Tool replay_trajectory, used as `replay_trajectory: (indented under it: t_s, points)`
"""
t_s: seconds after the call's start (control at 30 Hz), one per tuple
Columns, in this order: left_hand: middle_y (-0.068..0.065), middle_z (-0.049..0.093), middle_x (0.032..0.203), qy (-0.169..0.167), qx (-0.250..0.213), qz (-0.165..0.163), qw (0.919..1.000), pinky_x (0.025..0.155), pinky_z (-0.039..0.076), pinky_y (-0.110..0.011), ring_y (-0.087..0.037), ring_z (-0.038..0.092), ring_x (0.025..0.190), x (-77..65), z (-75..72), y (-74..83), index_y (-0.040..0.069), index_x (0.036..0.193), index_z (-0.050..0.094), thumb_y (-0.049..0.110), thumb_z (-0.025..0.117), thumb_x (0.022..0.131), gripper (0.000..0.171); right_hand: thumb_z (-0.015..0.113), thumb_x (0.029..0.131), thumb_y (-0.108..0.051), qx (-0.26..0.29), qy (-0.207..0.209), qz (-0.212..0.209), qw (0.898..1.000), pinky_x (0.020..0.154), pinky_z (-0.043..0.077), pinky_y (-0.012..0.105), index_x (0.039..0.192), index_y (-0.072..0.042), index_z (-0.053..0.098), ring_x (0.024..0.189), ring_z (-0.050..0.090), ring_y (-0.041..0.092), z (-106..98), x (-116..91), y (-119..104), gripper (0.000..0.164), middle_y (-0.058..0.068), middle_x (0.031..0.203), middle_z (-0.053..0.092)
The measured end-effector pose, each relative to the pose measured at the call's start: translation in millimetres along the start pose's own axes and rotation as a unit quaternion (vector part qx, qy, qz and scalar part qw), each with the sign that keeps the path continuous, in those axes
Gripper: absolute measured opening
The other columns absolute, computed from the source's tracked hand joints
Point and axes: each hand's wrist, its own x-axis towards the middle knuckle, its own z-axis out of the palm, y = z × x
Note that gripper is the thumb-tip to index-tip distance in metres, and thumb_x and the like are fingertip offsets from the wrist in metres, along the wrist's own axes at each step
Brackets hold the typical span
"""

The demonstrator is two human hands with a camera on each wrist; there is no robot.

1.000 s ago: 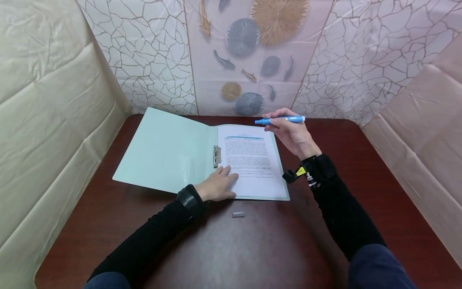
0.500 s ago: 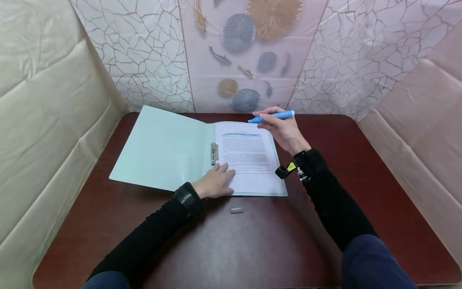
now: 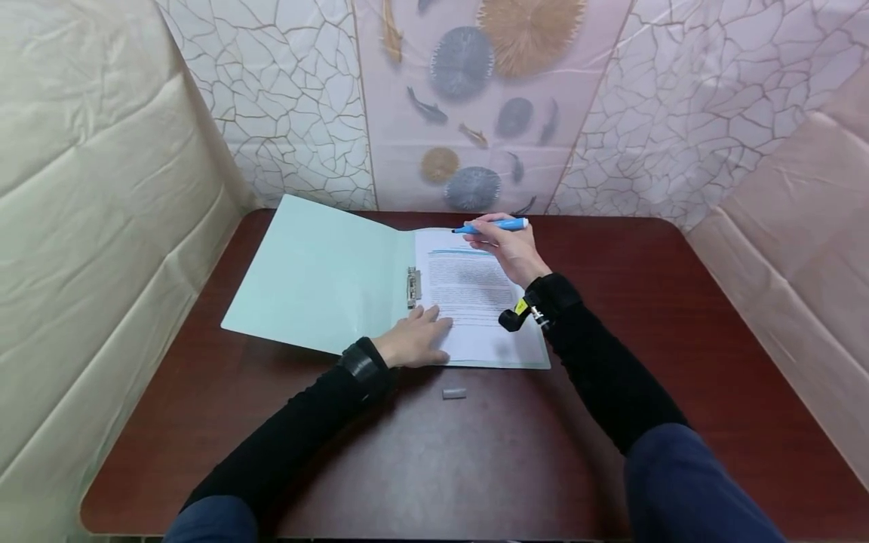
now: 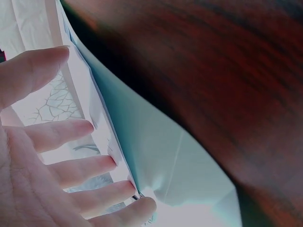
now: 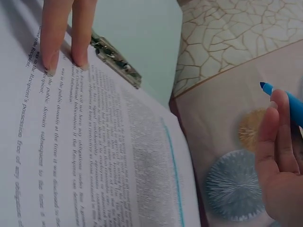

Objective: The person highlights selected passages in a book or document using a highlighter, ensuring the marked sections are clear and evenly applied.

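Near the top of a printed sheet (image 3: 475,343), my right hand (image 3: 509,249) pinches a blue highlighter (image 3: 511,224), its uncapped dark tip pointing left. In the right wrist view the highlighter (image 5: 294,106) is held between thumb and fingers, apart from the paper. A blue marked line (image 5: 174,170) runs across the upper text. My left hand (image 3: 416,339) rests with spread fingers on the lower left of the sheet; its straight fingertips (image 4: 125,188) touch the paper in the left wrist view. Under the sheet lies an open pale green folder (image 3: 319,271) with a metal clip (image 3: 413,288).
A small grey cap-like cylinder (image 3: 454,394) lies on the dark red-brown table (image 3: 380,467) in front of the folder. Patterned cloth (image 3: 285,98) hangs behind the table, and pale padded walls (image 3: 88,226) stand at both sides.
My right hand has moved left with the highlighter, from the sheet's upper right corner to over its top edge. My left hand has stayed in place on the paper.
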Motion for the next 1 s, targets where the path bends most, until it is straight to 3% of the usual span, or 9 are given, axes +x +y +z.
replay_trajectory:
  t_s: [0.23,0.47,0.63,0.8,1.0]
  points:
    - [-0.020,0.021,0.159,-0.006,-0.009,-0.009,0.9999,0.113,0.029,-0.059,-0.045,0.017,0.146,2.5,2.8,-0.8,0.011,0.149,0.037,0.035,0.063,0.092,0.067,0.068,0.089,-0.012,-0.008,0.013,0.035,0.999,0.099,0.050,0.042,0.106,-0.001,0.062,0.093,0.072,0.020,6,14,25,0.021,0.010,0.101,0.073]
    - [-0.022,0.023,0.158,-0.004,-0.003,-0.006,1.0000,0.112,0.031,-0.058,-0.046,0.020,0.145,2.2,3.8,-0.9,0.011,0.148,0.038,0.035,0.063,0.092,0.067,0.068,0.089,-0.012,-0.006,0.028,0.069,0.997,0.107,0.042,0.048,0.121,0.004,0.055,0.095,0.071,0.020,9,24,45,0.039,0.007,0.100,0.071]
    - [-0.021,0.024,0.158,-0.004,0.014,-0.010,0.9998,0.111,0.033,-0.057,-0.045,0.021,0.145,2.4,4.2,-1.4,0.013,0.148,0.038,0.037,0.063,0.091,0.067,0.066,0.090,-0.012,-0.026,0.034,0.080,0.996,0.107,0.044,0.045,0.128,0.008,0.051,0.099,0.071,0.022,10,29,55,0.045,0.008,0.102,0.071]
    - [-0.020,0.022,0.159,-0.013,0.017,-0.015,0.9996,0.113,0.032,-0.055,-0.043,0.020,0.146,2.0,3.5,-0.8,0.014,0.149,0.037,0.038,0.062,0.092,0.067,0.067,0.089,-0.010,-0.024,0.052,0.092,0.994,0.107,0.043,0.046,0.116,0.005,0.060,0.107,0.068,0.031,10,33,62,0.031,0.013,0.101,0.073]
    - [-0.019,0.019,0.160,-0.020,0.013,-0.019,0.9995,0.114,0.030,-0.054,-0.042,0.017,0.147,-0.4,-0.6,-2.6,0.014,0.150,0.035,0.037,0.061,0.093,0.067,0.069,0.088,-0.009,-0.026,0.062,0.109,0.992,0.105,0.045,0.044,0.104,-0.002,0.065,0.096,0.072,0.024,10,38,69,0.017,0.010,0.094,0.075]
